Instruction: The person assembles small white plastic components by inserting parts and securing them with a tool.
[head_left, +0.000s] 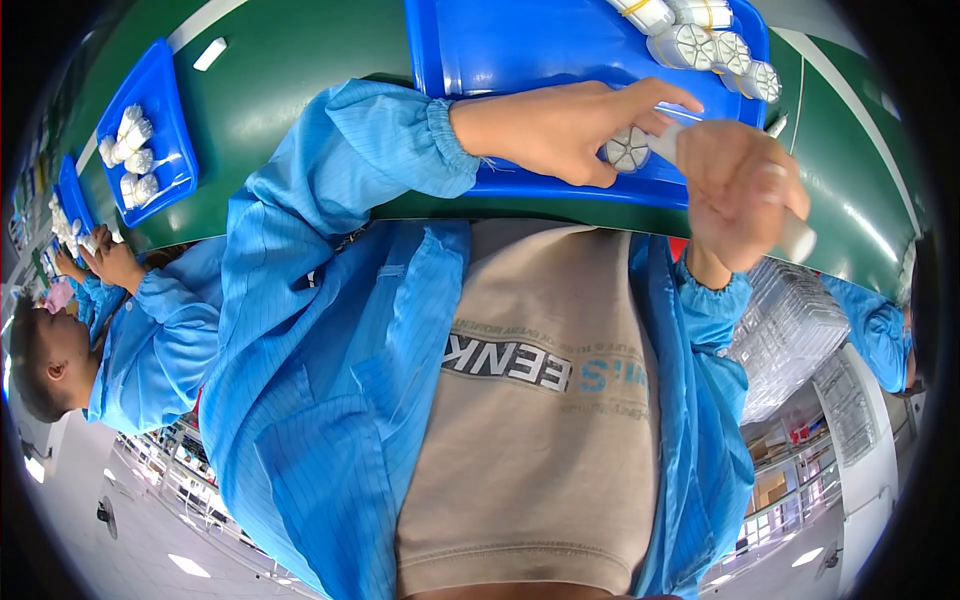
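Observation:
My left hand (565, 130) reaches over the near edge of a blue tray (500, 45). Its fingers curl around a short white bundle (627, 150), whose round end shows a spoke-like pattern. Beside it, my right hand (745, 190) is closed around a white rod-like piece (797, 241), one end of which sticks out below the fist. The rod's other end points toward the bundle; whether the two touch, I cannot tell. Motion slightly blurs the right hand. Several similar white bundles (690, 45), some with yellow bands, lie at the tray's far right.
Across the green table (300, 60), a small white block (210, 54) lies at the far left. Another blue tray (185, 130) there holds white bundles (130, 140). A co-worker (130, 320) in blue works at left; another blue sleeve (868, 325) shows at right, near stacked clear packaging (790, 330).

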